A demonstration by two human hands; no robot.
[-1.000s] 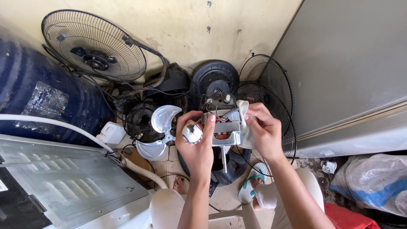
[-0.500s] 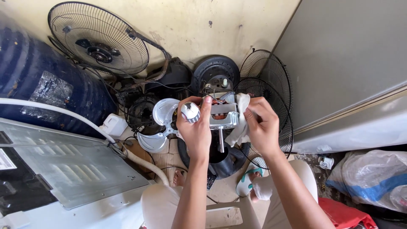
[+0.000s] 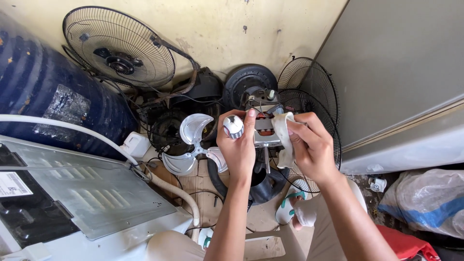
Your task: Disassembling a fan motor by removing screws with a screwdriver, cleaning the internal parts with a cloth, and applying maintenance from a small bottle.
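My left hand (image 3: 238, 150) grips a fan motor (image 3: 265, 126) with copper windings and a metal shaft that points down, and a small white ribbed cap (image 3: 233, 126) sits between its thumb and fingers. My right hand (image 3: 311, 147) presses a white cloth (image 3: 283, 137) against the motor's right side. Both hands are raised over the floor in front of me.
A white fan blade (image 3: 191, 145) lies on the floor to the left. Wire fan guards (image 3: 118, 46) (image 3: 309, 92) and black fan parts lean on the wall. A blue barrel (image 3: 43, 96), a white appliance (image 3: 72, 198) with a hose, a grey cabinet (image 3: 401, 67) and a plastic bag (image 3: 425, 200) surround me.
Both hands and the motor have risen slightly in view and the view has tilted; the cloth has shifted along the motor's right side.
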